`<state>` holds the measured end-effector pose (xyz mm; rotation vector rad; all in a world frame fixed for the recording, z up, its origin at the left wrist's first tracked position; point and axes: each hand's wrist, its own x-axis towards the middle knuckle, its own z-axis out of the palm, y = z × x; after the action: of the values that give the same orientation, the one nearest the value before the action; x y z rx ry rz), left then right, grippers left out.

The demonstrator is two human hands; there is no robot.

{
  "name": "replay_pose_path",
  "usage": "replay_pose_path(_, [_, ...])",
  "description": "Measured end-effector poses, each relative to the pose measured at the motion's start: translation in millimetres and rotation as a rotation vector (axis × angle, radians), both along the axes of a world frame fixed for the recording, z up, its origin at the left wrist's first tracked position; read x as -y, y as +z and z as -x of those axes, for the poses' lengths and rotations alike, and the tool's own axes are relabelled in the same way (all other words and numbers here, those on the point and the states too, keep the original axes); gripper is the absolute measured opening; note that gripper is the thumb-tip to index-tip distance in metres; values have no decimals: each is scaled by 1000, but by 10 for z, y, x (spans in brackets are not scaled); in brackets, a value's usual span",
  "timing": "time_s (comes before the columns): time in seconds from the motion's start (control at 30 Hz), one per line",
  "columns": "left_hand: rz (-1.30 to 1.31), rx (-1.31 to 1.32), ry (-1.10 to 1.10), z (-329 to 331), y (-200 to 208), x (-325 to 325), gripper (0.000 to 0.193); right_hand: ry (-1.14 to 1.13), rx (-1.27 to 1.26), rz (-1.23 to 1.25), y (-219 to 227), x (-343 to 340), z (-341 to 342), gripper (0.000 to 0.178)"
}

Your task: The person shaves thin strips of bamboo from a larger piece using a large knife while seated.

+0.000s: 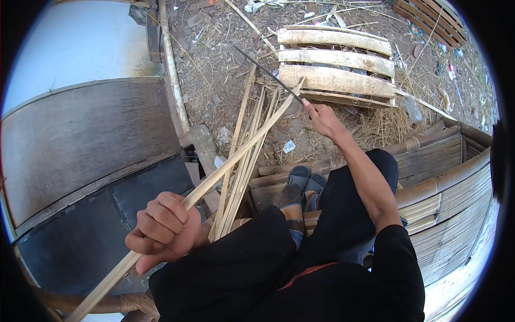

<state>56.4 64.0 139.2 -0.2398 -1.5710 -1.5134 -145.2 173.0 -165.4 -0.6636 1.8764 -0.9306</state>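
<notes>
My left hand [161, 228] is wrapped round a long pale bamboo strip [230, 160], which slants from the lower left up toward the wooden crate. Out ahead, my right hand [324, 119] grips a long dark-bladed knife [263, 70]. Its blade crosses the strip near the far end, which looks split; whether the edge is cutting in I cannot tell. Below the held strip, several more bamboo strips [251, 155] lean in a bundle beside my left knee. The knife's handle is mostly hidden in my fist.
A slatted wooden crate [335, 78] stands ahead on littered ground, with another crate [432, 21] at the far right. Bamboo benches [429, 212] surround my sandalled feet [300, 188]. On the left are dark panels [75, 236] and a concrete post base [201, 147].
</notes>
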Motion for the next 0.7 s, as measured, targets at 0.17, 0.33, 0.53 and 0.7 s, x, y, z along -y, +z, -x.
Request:
replay_pose_path(0.17, [7, -3, 39, 12, 36, 62, 47, 72, 9, 124, 547, 39, -112, 63])
replay_pose_path(0.33, [9, -23, 108, -98, -16, 74, 46, 195, -34, 459, 914, 33, -358, 52])
replay_pose_path(0.53, [-8, -5, 83, -128, 1, 128, 46, -38, -50, -128, -591, -121, 218, 71])
replay_pose_path(0.7, [-5, -4, 97, -102, -6, 185, 47, -74, 24, -192, -644, -137, 102, 74])
